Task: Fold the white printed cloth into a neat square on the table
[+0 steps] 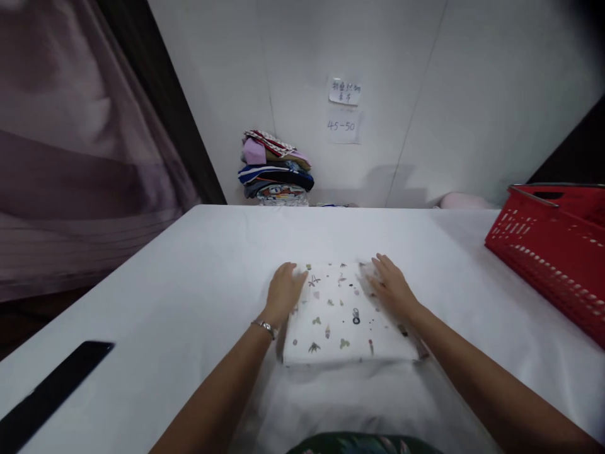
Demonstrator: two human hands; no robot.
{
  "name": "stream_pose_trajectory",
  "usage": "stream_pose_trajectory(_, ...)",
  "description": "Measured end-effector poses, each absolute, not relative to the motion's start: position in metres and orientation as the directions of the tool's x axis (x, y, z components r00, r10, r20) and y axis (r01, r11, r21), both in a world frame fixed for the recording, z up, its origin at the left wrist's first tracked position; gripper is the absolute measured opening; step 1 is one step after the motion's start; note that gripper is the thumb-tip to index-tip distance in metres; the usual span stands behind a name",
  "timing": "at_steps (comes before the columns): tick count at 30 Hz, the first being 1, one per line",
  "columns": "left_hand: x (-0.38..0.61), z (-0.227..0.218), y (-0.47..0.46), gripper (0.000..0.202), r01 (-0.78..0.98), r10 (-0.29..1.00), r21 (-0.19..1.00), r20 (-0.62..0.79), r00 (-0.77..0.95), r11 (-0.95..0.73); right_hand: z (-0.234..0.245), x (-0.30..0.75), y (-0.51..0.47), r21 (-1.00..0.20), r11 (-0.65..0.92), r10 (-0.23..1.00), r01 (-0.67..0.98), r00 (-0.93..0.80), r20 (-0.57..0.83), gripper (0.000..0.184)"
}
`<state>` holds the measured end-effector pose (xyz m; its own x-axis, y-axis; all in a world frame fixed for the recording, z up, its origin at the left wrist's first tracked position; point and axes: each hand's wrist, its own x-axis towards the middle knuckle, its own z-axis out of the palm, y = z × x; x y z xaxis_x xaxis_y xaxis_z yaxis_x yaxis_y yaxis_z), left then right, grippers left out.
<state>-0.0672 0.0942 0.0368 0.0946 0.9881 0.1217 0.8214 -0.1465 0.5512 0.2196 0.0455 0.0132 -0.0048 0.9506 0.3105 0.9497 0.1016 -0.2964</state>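
Note:
A folded white cloth (338,321) with small printed plants and figures lies flat on the white table, straight in front of me. Along its upper left edge rests my left hand (284,291), fingers stretched forward and thumb over the fabric; a silver bracelet circles that wrist. My right hand (390,287) lies on the upper right side of the cloth, its fingers spread and slightly blurred. Neither hand is closed round the fabric. Some pale, see-through-looking material extends below the near edge; whether it is plastic or table cover, I cannot tell.
A red plastic basket (558,252) stands at the table's right edge. On the left lies a long black flat object (57,391). Folded fabrics (276,167) are stacked beyond the far edge, below paper signs (344,126) on the wall. A pinkish curtain (85,157) hangs at left.

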Motion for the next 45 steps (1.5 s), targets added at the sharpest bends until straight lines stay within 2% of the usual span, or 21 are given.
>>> stream_pose_trajectory(3,-0.056,0.031,0.06,0.057,0.853,0.957,0.434,0.099,0.274,-0.289,0.003,0.207,0.027,-0.204,0.208,0.955,0.957,-0.153,0.254,0.059)
stream_pose_trajectory(8,-0.05,0.014,0.035,0.058,0.84,0.936,0.418,0.081,0.343,-0.345,-0.015,0.204,0.02,-0.122,0.204,0.965,0.971,-0.178,0.195,0.06)
stream_pose_trajectory(11,-0.054,0.014,0.038,0.051,0.825,0.94,0.455,0.099,0.328,-0.336,-0.016,0.206,0.021,-0.121,0.201,0.964,0.972,-0.175,0.199,0.06)
stream_pose_trajectory(13,-0.059,0.017,0.041,0.041,0.815,0.946,0.48,0.159,0.283,-0.325,-0.015,0.205,0.021,-0.126,0.191,0.968,0.973,-0.165,0.19,0.06)
stream_pose_trajectory(17,-0.07,0.02,0.052,0.025,0.813,0.956,0.539,0.286,0.069,-0.22,-0.014,0.204,0.02,-0.124,0.173,0.972,0.977,-0.15,0.179,0.061)
stream_pose_trajectory(22,-0.077,0.018,0.065,0.025,0.765,0.985,0.643,0.124,-0.119,0.012,-0.014,0.204,0.021,-0.131,0.181,0.972,0.975,-0.157,0.177,0.062)
stream_pose_trajectory(31,-0.078,0.014,0.071,0.025,0.795,0.987,0.607,0.128,-0.099,0.001,-0.015,0.205,0.021,-0.122,0.182,0.97,0.976,-0.159,0.182,0.061)
stream_pose_trajectory(39,-0.082,0.02,0.059,0.03,0.746,0.993,0.665,0.098,-0.062,-0.018,-0.015,0.205,0.021,-0.12,0.172,0.974,0.978,-0.151,0.169,0.06)
stream_pose_trajectory(45,-0.09,0.023,0.024,0.026,0.719,0.997,0.694,0.072,-0.015,-0.039,-0.014,0.204,0.022,-0.112,0.162,0.978,0.981,-0.144,0.149,0.062)
